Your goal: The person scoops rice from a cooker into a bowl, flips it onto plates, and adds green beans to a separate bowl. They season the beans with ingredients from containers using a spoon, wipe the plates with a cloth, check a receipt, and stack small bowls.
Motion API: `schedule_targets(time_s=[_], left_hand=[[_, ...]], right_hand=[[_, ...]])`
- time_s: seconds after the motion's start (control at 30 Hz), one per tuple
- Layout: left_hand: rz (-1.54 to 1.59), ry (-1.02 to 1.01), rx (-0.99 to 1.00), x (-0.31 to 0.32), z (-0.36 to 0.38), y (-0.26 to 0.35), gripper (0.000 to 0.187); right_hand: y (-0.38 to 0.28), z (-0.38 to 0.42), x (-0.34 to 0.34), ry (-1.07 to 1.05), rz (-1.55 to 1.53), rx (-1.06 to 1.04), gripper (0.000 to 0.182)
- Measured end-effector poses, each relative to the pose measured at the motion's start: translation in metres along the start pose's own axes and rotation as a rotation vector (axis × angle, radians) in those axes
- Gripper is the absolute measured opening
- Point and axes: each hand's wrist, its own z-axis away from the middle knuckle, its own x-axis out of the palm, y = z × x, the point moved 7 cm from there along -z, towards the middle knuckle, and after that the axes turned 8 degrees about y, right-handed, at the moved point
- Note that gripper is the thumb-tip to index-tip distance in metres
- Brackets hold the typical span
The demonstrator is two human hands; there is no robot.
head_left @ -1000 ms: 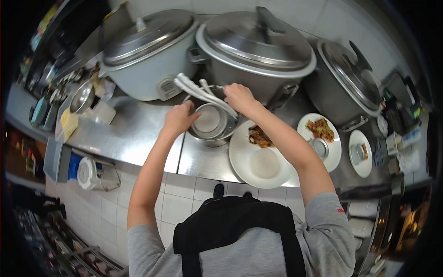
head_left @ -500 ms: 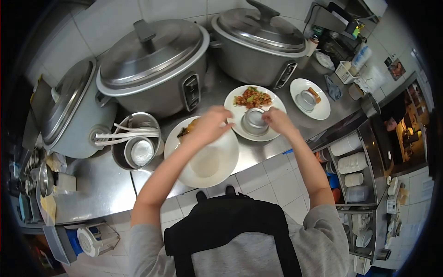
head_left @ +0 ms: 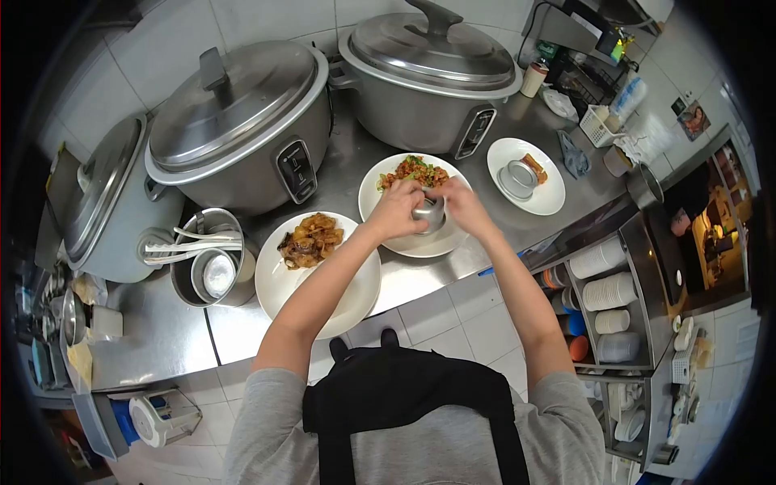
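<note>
A small round metal bowl (head_left: 431, 213) stands on a white plate (head_left: 402, 246), in front of a heap of chopped stir-fried food (head_left: 414, 171). My left hand (head_left: 396, 213) curls its fingers around the bowl's left side. From the right, my right hand (head_left: 461, 205) has its fingers at the bowl's upper rim; they are slightly blurred. Under my left forearm, a larger white plate (head_left: 356, 299) carries a brown cooked dish with sauce (head_left: 311, 240). To the right, another white plate (head_left: 551, 196) holds a similar metal bowl (head_left: 517, 179) and a brown piece of food (head_left: 534, 169).
Large rice cookers (head_left: 234, 129) line the wall behind the plates. At left, a metal pot (head_left: 179, 279) contains white-handled utensils and a metal cup (head_left: 215, 275). Stacked white bowls (head_left: 608, 291) sit on a shelf at right. The steel counter's front edge runs below the plates.
My left hand has moved from above the larger plate onto the metal bowl, joining my right hand there. The view has shifted, and the brown dish is now uncovered.
</note>
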Motion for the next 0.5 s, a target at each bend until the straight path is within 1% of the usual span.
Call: schedule_targets(time_s=[0.03,0.07,0.13,0.17,0.2,0.27,0.3,0.33,0.37,0.4,0.47,0.5], left_hand=[[0.023,0.116,0.03,-0.01,-0.003,-0.001,0.04],[0.023,0.123,0.016,-0.017,-0.006,-0.004,0.04],[0.406,0.157,-0.414,-0.033,-0.004,-0.035,0.046],[0.352,0.283,-0.409,-0.048,0.001,-0.044,0.053],[0.347,0.291,-0.41,-0.06,0.005,-0.045,0.053],[0.429,0.276,-0.569,-0.073,0.025,-0.057,0.057],[0.43,0.316,-0.605,-0.076,0.035,-0.066,0.057],[0.425,0.327,-0.612,-0.078,0.042,-0.069,0.057],[0.46,0.384,-0.683,-0.082,0.053,-0.074,0.056],[0.496,0.441,-0.753,-0.085,0.064,-0.081,0.054],[0.469,0.468,-0.801,-0.082,0.076,-0.086,0.054],[0.54,0.504,-0.827,-0.08,0.081,-0.084,0.054]], right_hand=[[0.01,0.0,-0.021,0.257,-0.268,0.014,0.019],[0.013,0.002,-0.024,0.242,-0.272,0.008,0.019],[0.039,0.013,-0.017,0.136,-0.348,0.459,0.018],[0.032,0.016,0.003,-0.1,-0.256,0.405,0.012],[0.026,0.018,0.012,-0.102,-0.258,0.396,0.012],[-0.014,0.024,0.041,-0.363,-0.014,-0.079,0.017],[-0.018,0.02,0.042,-0.37,-0.018,-0.089,0.017],[-0.02,0.018,0.049,-0.473,0.069,-0.114,0.02],[-0.022,0.014,0.055,-0.573,0.157,-0.141,0.023],[-0.022,0.005,0.056,-0.577,0.155,-0.157,0.023],[-0.022,-0.009,0.053,-0.689,-0.016,-0.24,0.023],[-0.024,-0.021,0.045,-0.684,-0.221,-0.183,0.022]])
